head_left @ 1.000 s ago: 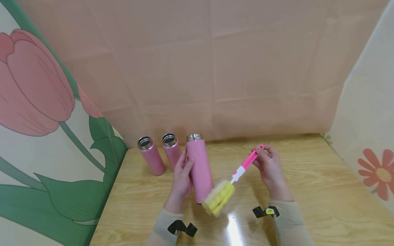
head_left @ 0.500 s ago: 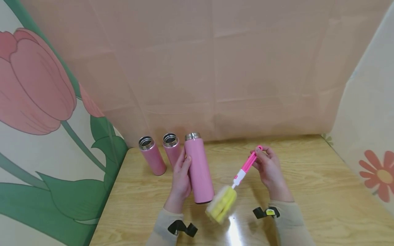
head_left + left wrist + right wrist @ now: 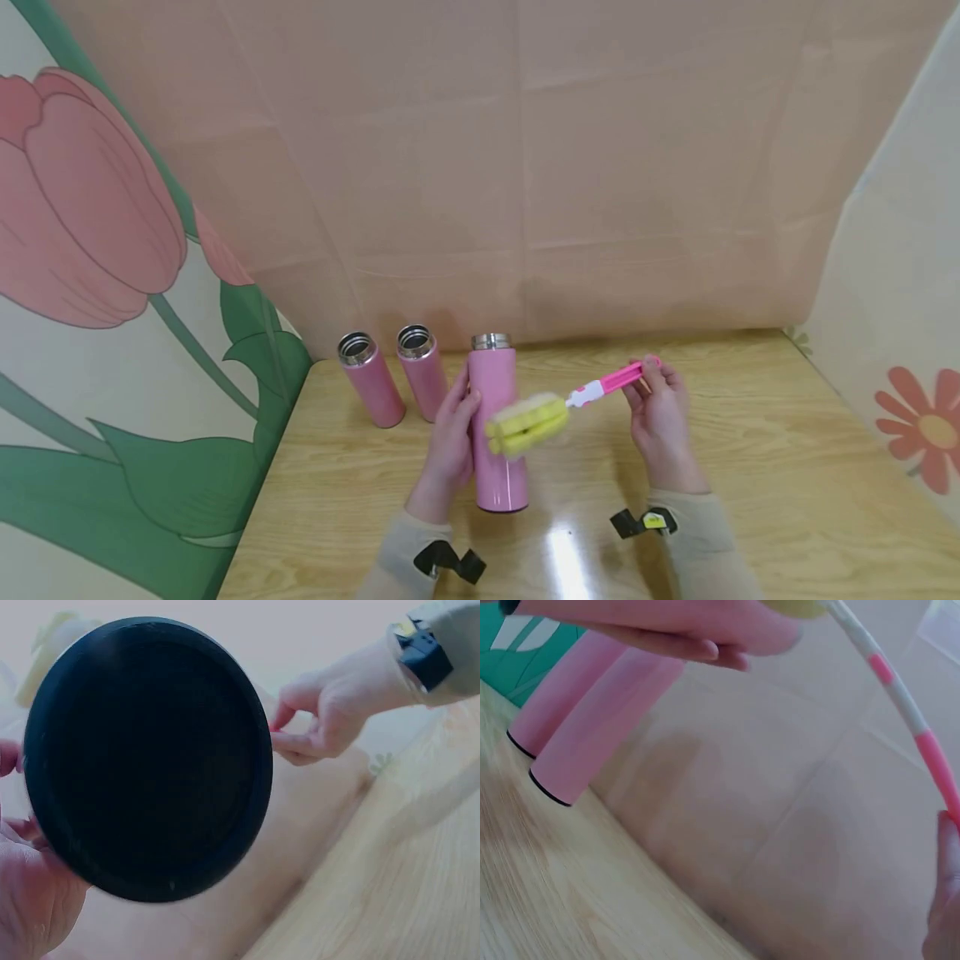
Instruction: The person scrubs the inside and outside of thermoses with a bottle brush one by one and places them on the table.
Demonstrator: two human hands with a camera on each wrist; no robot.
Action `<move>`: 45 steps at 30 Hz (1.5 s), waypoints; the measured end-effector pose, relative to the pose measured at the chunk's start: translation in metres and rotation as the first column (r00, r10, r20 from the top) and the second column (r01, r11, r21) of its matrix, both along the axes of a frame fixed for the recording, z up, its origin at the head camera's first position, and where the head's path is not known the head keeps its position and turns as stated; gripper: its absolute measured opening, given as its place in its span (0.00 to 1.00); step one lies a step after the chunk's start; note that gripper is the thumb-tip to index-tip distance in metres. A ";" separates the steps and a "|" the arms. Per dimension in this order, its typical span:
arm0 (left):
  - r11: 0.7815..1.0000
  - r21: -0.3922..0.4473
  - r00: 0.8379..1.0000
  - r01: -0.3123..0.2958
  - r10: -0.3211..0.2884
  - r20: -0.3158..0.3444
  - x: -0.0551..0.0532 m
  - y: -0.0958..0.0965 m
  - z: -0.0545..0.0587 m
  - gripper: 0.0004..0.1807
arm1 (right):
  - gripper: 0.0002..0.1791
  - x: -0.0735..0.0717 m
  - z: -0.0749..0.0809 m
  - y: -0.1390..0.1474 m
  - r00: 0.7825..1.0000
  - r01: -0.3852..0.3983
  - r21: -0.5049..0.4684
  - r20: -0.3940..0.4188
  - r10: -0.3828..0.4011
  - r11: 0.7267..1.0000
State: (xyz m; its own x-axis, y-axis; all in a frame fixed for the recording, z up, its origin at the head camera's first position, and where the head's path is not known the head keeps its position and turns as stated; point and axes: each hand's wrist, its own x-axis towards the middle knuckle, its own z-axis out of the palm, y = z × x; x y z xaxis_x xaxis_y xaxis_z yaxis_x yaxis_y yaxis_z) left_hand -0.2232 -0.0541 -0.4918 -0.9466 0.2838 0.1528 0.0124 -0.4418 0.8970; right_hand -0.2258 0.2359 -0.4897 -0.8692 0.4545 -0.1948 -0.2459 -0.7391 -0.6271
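Observation:
My left hand (image 3: 448,435) grips a pink steel bottle (image 3: 493,375) by its left side, above the table. Its shiny neck points away from me, and its black base (image 3: 150,765) fills much of the left wrist view. At the end of the pink handle, my right hand (image 3: 662,417) pinches a bottle brush (image 3: 592,393) between thumb and fingers. The brush's yellow and white sponge head (image 3: 528,425) overlaps the bottle's side in the head view; whether they touch I cannot tell. The inside of the held bottle is hidden.
Two smaller pink bottles, one at the left (image 3: 372,383) and one beside it (image 3: 423,375), stand uncapped on the wooden table (image 3: 322,500), near its back left. A beige cloth (image 3: 660,167) hangs behind the table. Walls with painted flowers flank it.
The brush head has swung up and over the held bottle, its handle now nearer level. The bottle has shifted slightly right and looks straighter. The two standing bottles have not moved.

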 end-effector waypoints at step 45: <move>0.972 -0.191 0.976 0.136 -0.165 -0.142 0.004 -0.001 0.001 0.47 | 0.13 0.004 0.006 0.009 0.961 0.261 -0.217 -0.030 -0.273 0.941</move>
